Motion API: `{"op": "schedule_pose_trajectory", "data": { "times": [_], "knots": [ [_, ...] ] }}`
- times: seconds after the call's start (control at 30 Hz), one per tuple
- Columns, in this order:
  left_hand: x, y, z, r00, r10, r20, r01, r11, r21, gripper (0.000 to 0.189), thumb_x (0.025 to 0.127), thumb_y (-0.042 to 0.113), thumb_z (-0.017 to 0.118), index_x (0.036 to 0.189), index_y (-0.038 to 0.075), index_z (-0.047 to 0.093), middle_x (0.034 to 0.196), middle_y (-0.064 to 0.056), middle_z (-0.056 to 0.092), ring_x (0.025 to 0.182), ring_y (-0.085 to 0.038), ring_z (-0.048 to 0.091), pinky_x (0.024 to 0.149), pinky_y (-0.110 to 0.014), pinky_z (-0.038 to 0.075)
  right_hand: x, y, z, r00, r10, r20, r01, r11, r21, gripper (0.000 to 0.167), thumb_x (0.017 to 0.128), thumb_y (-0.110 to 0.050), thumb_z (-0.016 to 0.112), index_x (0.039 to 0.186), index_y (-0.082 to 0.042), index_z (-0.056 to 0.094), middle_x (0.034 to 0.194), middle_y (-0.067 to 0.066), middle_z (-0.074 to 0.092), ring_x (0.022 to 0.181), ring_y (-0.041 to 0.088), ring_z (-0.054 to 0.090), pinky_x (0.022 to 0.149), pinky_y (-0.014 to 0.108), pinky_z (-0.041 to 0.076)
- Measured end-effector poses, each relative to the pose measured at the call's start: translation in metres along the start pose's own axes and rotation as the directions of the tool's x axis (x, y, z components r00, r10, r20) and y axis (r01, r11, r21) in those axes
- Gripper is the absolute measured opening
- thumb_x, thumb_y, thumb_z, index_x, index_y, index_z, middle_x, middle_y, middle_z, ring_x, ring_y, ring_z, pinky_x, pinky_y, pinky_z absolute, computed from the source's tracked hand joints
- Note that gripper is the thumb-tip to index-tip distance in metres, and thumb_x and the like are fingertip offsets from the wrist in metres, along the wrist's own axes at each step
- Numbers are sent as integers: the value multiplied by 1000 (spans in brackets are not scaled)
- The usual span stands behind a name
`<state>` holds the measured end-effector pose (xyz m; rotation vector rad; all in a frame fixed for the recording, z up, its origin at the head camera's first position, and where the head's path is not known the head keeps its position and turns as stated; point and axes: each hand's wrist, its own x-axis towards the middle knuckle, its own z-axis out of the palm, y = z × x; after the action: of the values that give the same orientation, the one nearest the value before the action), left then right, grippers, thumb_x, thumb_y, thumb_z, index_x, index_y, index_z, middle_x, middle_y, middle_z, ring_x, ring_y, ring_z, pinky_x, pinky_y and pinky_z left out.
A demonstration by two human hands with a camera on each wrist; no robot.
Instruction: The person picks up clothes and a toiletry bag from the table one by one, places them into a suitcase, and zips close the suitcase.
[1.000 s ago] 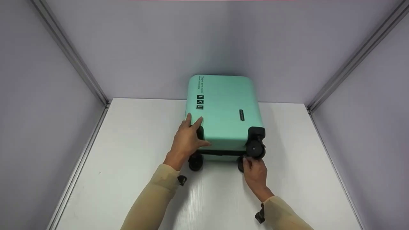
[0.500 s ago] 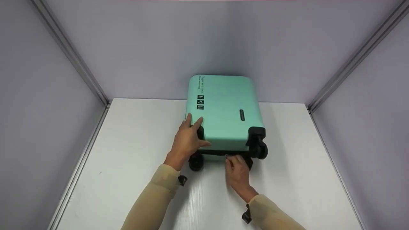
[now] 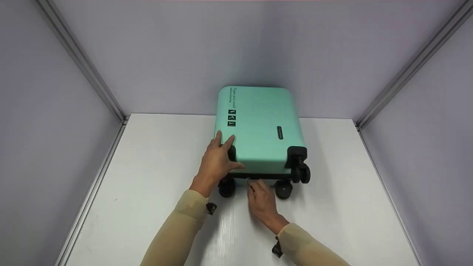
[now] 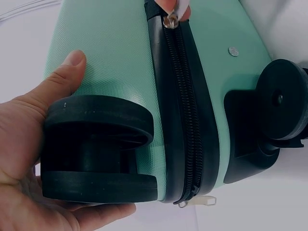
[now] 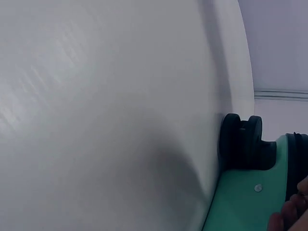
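A mint-green suitcase (image 3: 262, 118) lies flat, its wheeled end toward me. My left hand (image 3: 214, 162) rests on its near left corner with the fingers spread straight. In the left wrist view, the thumb and fingers lie on either side of a black wheel (image 4: 98, 110). My right hand (image 3: 262, 199) pinches a zipper pull (image 4: 180, 9) at the black zipper (image 4: 187, 106) along that end. The zipper teeth look closed between this pull and a second, hanging pull (image 4: 207, 201). The right wrist view catches only the right fingers (image 5: 288, 214) at its edge.
Another wheel (image 3: 283, 189) stands to the right of my right hand, with an upper wheel (image 3: 301, 173) above it. The suitcase sits on a white table (image 3: 166, 147) against a grey back panel (image 3: 166, 55). Side panels (image 3: 425, 129) with metal frames flank it.
My right hand has slid left along the suitcase's near end, from beside the right wheels to near the middle. The right wheels have swivelled. The left hand stays put.
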<state>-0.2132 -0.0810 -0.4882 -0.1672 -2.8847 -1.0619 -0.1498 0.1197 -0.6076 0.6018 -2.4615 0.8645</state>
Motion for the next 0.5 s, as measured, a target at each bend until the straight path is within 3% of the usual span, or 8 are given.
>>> {"op": "schedule_pose_trajectory", "data": {
  "times": [0.17,0.33,0.5],
  "knots": [
    [1,1,0,1000,3,-7,-3,1000,-5,110,70,44,99,163,23,44,174,-21,20,156,-44,31,116,-54,45,2,-3,1,998,-31,46,31,1000,-2,4,100,-6,68,101,-4,72,90,4,59,75,17,55,64,36,49],
    [-2,2,3,1000,-7,3,7,999,-34,109,74,43,97,165,24,40,176,-19,13,159,-46,21,120,-55,40,4,-1,-5,995,-72,75,74,997,-19,13,101,-11,69,112,-7,74,99,3,63,84,18,59,70,37,54],
    [-7,3,6,1000,-24,9,25,999,-38,106,80,41,94,166,22,36,177,-19,8,162,-46,12,122,-56,37,22,4,-31,984,-179,-17,178,982,-62,27,95,-11,76,121,-2,75,108,10,69,97,24,66,78,41,59]
  ]
}}
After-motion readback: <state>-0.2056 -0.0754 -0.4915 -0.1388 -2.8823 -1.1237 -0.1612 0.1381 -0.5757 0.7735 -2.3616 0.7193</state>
